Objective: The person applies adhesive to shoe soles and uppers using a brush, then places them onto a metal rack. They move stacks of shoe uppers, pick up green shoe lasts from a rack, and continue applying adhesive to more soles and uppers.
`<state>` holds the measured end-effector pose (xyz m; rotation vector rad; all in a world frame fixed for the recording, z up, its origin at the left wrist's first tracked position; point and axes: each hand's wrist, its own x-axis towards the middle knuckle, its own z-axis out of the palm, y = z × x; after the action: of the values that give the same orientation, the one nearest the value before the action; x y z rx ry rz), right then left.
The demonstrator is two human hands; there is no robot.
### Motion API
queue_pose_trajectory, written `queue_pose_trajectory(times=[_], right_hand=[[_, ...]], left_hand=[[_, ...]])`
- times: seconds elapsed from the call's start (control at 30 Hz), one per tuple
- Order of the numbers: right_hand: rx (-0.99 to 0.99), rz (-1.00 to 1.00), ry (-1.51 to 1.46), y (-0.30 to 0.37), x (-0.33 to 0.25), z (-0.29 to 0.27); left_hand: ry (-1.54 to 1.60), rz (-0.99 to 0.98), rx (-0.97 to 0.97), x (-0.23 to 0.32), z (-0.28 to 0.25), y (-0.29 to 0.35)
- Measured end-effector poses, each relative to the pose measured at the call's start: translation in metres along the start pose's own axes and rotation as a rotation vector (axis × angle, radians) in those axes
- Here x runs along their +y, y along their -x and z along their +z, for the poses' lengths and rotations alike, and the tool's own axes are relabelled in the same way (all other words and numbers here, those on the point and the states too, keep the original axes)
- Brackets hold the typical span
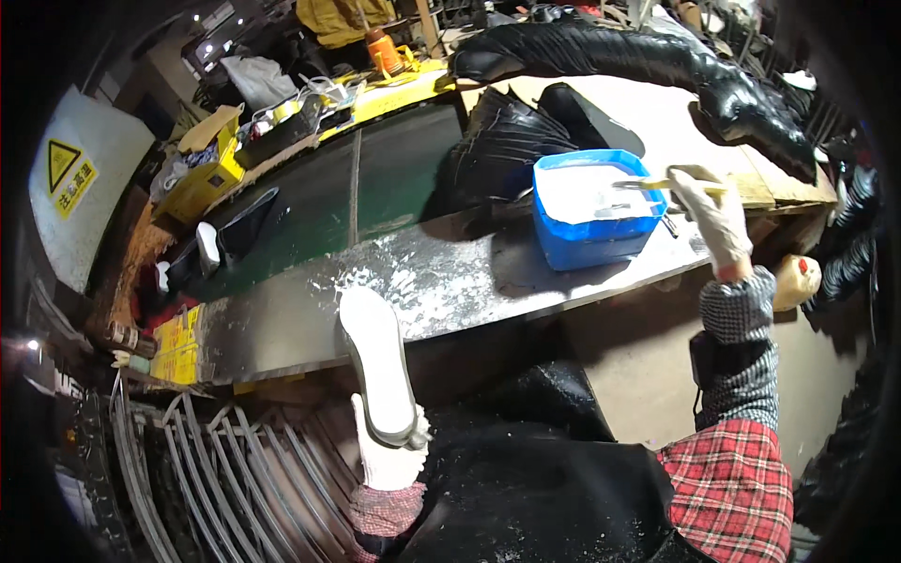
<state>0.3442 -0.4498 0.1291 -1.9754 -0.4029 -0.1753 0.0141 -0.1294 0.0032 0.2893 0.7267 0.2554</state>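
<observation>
My left hand (387,462), in a white glove, is closed around the heel end of a shoe sole (377,342). The sole's upward face is white inside a dark rim, and its toe end points at the workbench. At the right, my gloved right hand (715,218) grips a brush (680,185) by its yellowish handle. The brush lies level across the rim of a blue plastic tub (601,251), its tip over the white liquid (582,190) inside. The tub stands on the bench's front edge strip.
Black leathery boot uppers (507,141) lie behind the tub, with long shiny black ones (601,52) farther back. A dark green conveyor belt (310,197) carries another sole (207,248) at the left. Metal rack bars (244,460) rise at lower left. White splatter marks the metal edge (441,291).
</observation>
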Motion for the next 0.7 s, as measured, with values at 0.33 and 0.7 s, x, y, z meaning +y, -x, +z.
queue_pose_trajectory(times=[0.33, 0.7], right_hand=[[-0.762, -0.656, -0.304, 0.069, -0.087, 0.185], [-1.006, -0.545, -0.637, 0.075, -0.051, 0.231]], left_hand=[[0.154, -0.238, -0.394, 0.009, -0.092, -0.048], [0.477, -0.268, -0.253, 0.005, -0.087, -0.052]])
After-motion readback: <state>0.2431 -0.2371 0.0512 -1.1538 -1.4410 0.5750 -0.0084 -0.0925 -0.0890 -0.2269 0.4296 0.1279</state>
